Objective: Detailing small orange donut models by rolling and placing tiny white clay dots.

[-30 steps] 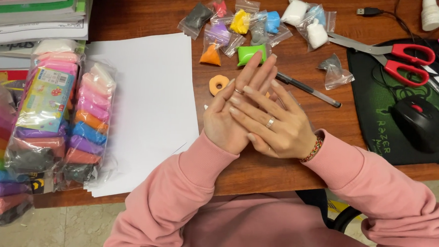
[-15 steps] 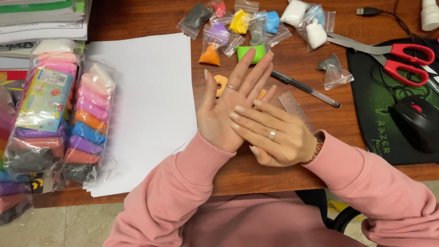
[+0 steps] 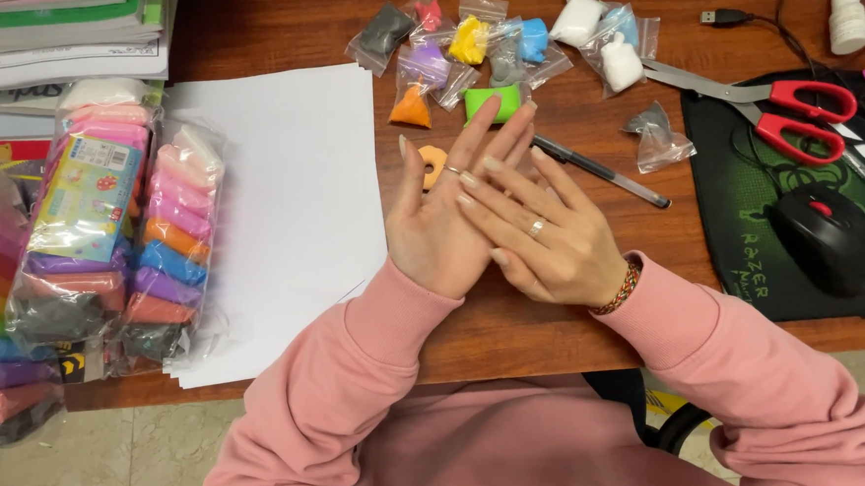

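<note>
My left hand [image 3: 438, 229] lies palm up over the wooden desk [image 3: 296, 19], fingers stretched toward the clay bags. My right hand [image 3: 556, 245] rests palm down beside and partly over it, its fingertips touching the left palm; a ring shows on one finger. Nothing is visible between the two hands. A small orange clay ring [image 3: 431, 162] lies on the desk just past my left thumb. A green clay piece [image 3: 489, 100] sits at my left fingertips.
Several small bags of coloured clay [image 3: 463, 42] lie at the back. A white paper sheet [image 3: 277, 205] and packs of clay sticks [image 3: 108, 216] are on the left, a black pen [image 3: 604, 173], red scissors [image 3: 785, 109] and a mouse [image 3: 827, 244] on the right.
My right hand has slid back across the left one toward my body, uncovering the left palm and fingers. The left hand stays stretched out flat.
</note>
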